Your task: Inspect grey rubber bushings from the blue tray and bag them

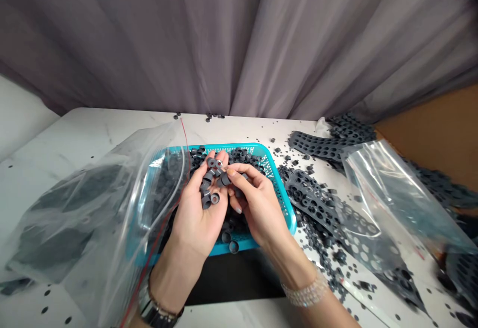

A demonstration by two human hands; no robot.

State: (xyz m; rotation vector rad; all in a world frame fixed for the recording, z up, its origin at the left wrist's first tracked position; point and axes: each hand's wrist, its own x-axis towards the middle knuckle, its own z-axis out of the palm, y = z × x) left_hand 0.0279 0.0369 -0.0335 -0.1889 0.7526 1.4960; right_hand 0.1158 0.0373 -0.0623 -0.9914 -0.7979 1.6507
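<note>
My left hand (199, 218) is cupped palm up over the blue plastic basket (269, 156), holding several small dark-grey rubber caps (206, 200). Beside it, my right hand (259, 198) bends its thumb and fingers around another rubber cap (224, 179) at the edge of the left palm. More caps seem tucked under the right fingers, partly hidden. Below both hands, the basket holds many loose caps (233, 247) of the same dark colour. A large clear zip bag (112, 188) with dark contents lies over the basket's left side.
Perforated dark rubber sheets (317, 144) and scattered bits (317, 238) cover the right of the white table (112, 119). Another clear bag (414, 193) lies there, near a cardboard box (433, 124). A grey curtain (209, 44) hangs behind. Something flat and black (231, 280) sits before the basket.
</note>
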